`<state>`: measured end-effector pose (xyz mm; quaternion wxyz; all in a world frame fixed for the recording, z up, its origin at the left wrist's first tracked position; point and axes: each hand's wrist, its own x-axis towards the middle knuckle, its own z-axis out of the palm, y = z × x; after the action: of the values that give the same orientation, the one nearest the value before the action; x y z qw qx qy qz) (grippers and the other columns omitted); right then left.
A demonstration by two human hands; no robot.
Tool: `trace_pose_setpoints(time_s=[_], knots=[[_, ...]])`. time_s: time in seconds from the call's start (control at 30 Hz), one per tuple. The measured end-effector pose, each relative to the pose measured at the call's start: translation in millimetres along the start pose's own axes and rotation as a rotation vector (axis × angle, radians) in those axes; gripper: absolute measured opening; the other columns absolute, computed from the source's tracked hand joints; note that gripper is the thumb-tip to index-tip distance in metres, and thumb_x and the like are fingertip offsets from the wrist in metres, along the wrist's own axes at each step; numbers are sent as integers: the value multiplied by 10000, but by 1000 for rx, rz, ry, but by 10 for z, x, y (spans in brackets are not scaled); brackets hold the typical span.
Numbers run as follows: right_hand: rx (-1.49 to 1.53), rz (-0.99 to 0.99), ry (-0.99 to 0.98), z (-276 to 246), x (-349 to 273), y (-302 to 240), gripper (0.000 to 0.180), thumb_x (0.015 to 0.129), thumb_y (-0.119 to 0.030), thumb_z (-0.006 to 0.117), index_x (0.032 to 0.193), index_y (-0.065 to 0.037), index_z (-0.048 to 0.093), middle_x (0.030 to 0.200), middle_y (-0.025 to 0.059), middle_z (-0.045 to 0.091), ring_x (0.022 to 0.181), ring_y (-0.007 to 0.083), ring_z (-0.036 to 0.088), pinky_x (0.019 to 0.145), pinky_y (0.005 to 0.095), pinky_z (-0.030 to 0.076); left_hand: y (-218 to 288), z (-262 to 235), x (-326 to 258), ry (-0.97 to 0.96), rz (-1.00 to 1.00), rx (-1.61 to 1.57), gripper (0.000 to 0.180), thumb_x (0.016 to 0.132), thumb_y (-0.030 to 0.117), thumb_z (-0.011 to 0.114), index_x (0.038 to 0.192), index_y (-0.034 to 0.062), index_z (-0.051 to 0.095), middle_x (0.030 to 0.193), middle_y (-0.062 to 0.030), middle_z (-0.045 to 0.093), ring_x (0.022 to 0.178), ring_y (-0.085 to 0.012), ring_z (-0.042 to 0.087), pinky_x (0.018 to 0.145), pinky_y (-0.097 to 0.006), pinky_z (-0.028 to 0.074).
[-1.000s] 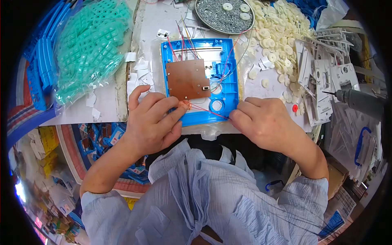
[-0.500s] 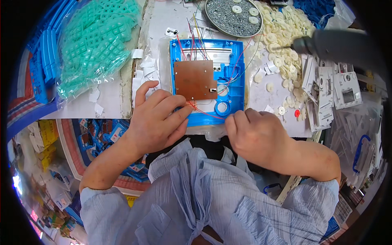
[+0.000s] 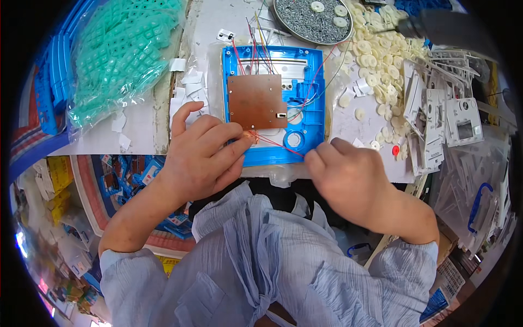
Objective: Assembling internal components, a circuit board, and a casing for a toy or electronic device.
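Note:
A blue plastic housing [image 3: 250, 159] lies open on the worktable, its inside facing up. On it rests a brown circuit board [image 3: 256, 101] with a small black-and-white switch at its right edge. Two thin red wires [image 3: 277, 143] run from the housing's lower middle toward the right. My left hand [image 3: 204, 150] lies over the housing's lower left edge, fingertips closed on the wires' coppery bundled end just below the board. The exact grip there is partly hidden. At the lower right corner, my right hand [image 3: 346, 174] pinches the other end of the red wires.
A round tray of screws [image 3: 313, 24] stands at the back, beside a heap of cream plastic discs [image 3: 376, 60]. A dark power screwdriver [image 3: 447, 27] hangs at upper right. White plastic panels [image 3: 463, 122] are stacked at right. A bag of green parts [image 3: 122, 60] lies left.
The whole view has shifted slightly. Relative to the housing, my right hand is a little farther right, and the red wires look straighter. My left hand keeps its place by the board.

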<state>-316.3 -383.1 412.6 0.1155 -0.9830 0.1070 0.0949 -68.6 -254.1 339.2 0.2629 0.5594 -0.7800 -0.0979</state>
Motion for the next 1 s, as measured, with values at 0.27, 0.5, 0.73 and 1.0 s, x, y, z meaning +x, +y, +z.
trace_pose_setpoints(time_s=[0.27, 0.5, 0.73, 1.0], knots=[[351, -94, 388, 436, -90, 290, 115, 752, -64, 746, 846, -68, 679, 700, 43, 593, 620, 235, 624, 498, 346, 475, 120, 67, -14, 79, -12, 39, 362, 745, 144, 758, 1106, 159, 731, 1068, 10, 647, 889, -198, 616, 1041, -531, 355], [574, -35, 517, 756, -217, 352, 145, 807, -61, 796, 939, -68, 737, 656, 62, 602, 548, 230, 595, 499, 357, 450, 441, 338, 209, 27, 137, -76, 408, 761, 195, 752, 1165, 143, 736, 1106, 29, 652, 955, -186, 603, 1055, -545, 340], [728, 71, 442, 713, -260, 372, 123, 841, -79, 791, 956, -53, 754, 705, 70, 668, 575, 197, 624, 535, 315, 485, 444, 343, 250, -68, 163, -26, 451, 767, 216, 758, 1212, 145, 730, 1154, 25, 644, 977, -181, 602, 1083, -560, 324], [1296, 486, 88, 508, -195, 313, 59, 929, -48, 676, 886, -7, 671, 679, 18, 641, 585, 56, 574, 538, 245, 473, 455, 342, 283, -76, 211, 25, 417, 750, 207, 759, 1156, 120, 731, 1120, 20, 651, 960, -169, 609, 1090, -571, 328]])
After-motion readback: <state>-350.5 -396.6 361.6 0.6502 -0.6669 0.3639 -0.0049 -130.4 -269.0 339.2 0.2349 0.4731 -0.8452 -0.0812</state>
